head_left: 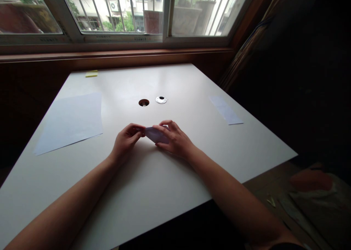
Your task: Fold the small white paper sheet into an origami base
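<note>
Between my two hands is a small piece of folded paper (155, 134), held just above the middle of the white table (175, 184). My left hand (128, 136) pinches its left end between thumb and fingers. Around its right part, my right hand (173, 137) is closed, with the thumb below and the fingers over the top. The fingers cover both ends of the paper, so its full shape is hidden.
Sheets of white paper (74, 120) lie at the table's left. A narrow paper strip (226, 110) rests on the right. Beyond my hands are a round hole (143, 103) and a metal ring-shaped cover (161, 100). A yellow sticky-note pad (91, 74) sits at the far edge, below the window.
</note>
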`<state>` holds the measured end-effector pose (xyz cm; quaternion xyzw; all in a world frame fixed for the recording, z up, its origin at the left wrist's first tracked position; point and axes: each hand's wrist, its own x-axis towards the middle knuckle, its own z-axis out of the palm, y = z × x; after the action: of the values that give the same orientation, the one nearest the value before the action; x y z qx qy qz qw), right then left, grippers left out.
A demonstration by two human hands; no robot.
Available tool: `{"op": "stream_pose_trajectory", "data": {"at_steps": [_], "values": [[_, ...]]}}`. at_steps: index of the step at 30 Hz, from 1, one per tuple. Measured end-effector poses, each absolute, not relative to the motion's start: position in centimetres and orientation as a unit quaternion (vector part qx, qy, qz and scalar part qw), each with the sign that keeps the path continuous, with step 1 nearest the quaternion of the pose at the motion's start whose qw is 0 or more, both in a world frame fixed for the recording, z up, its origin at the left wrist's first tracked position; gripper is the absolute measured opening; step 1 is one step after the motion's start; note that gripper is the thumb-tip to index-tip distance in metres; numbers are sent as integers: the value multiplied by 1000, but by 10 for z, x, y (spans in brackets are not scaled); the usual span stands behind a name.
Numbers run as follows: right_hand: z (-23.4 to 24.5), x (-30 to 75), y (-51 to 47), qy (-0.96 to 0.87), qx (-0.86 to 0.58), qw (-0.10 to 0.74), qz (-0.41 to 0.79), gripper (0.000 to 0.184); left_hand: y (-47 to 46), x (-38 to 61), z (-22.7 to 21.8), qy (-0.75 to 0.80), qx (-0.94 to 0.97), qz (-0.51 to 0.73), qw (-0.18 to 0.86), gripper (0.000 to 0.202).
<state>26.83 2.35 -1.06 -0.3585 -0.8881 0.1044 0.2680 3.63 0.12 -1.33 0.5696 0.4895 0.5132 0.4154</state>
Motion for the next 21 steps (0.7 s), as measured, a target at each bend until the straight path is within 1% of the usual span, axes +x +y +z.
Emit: {"op": "stream_pose_trajectory", "data": {"at_steps": [4, 9, 13, 15, 17, 19, 21], "values": [[-10, 268, 23, -889, -358, 267, 99, 70, 1, 36, -13, 496, 557, 519, 418, 18], [-13, 269, 24, -879, -371, 280, 103, 60, 1, 36, -14, 499, 546, 521, 426, 19], [-16, 269, 27, -839, -416, 319, 145, 54, 3, 35, -15, 484, 533, 527, 451, 25], [-16, 270, 28, -821, -426, 341, 168, 48, 3, 34, -15, 474, 530, 524, 469, 30], [-16, 271, 30, -808, -430, 354, 190, 36, 3, 34, -14, 466, 533, 517, 482, 32], [-16, 271, 31, -799, -432, 362, 210, 26, 3, 33, -14, 460, 537, 510, 488, 33], [-16, 272, 32, -792, -432, 372, 219, 21, 3, 33, -14, 456, 541, 509, 490, 32]]}}
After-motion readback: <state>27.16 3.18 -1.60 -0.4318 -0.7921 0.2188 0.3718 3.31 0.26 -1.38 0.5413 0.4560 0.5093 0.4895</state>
